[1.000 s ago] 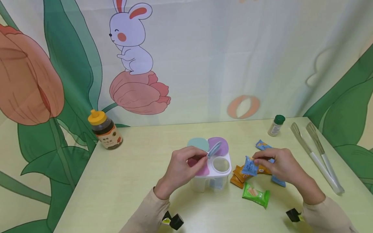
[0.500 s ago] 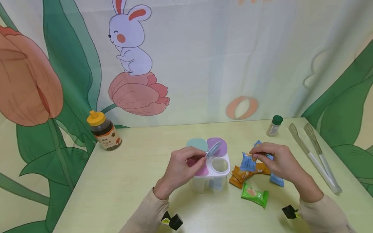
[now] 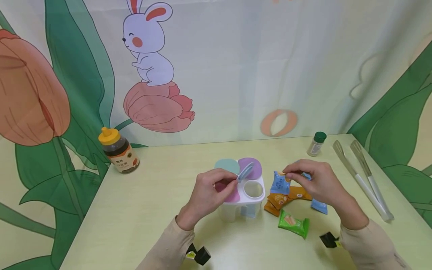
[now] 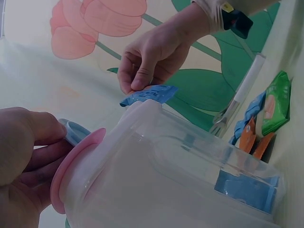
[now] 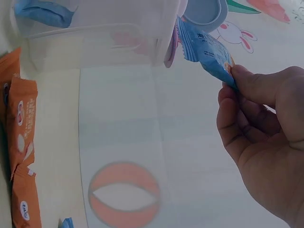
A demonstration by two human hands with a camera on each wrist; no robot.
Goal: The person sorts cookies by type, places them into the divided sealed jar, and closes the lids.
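Note:
A clear container [image 3: 241,210] with a white top stands at the table's middle; its teal, purple and pink lids [image 3: 233,195] are closed. My left hand [image 3: 233,181] pinches the small blue lid [image 3: 245,172] and holds it tipped up, so the round compartment [image 3: 254,189] is uncovered. My right hand [image 3: 293,174] pinches a blue snack packet [image 3: 279,183] by its top edge, just right of that opening. The left wrist view has the packet [image 4: 147,95] hanging above the container's rim [image 4: 142,111], and another blue packet [image 4: 247,187] lying inside.
Orange packets [image 3: 280,200], a green packet [image 3: 293,224] and a blue one [image 3: 318,206] lie right of the container. A honey bottle [image 3: 118,151] stands back left and a green-capped jar [image 3: 316,143] back right. Metal tongs [image 3: 362,180] lie along the right edge.
My right hand has carried the blue packet up and to the left, closer to the uncovered compartment. My left hand keeps the blue lid raised as before.

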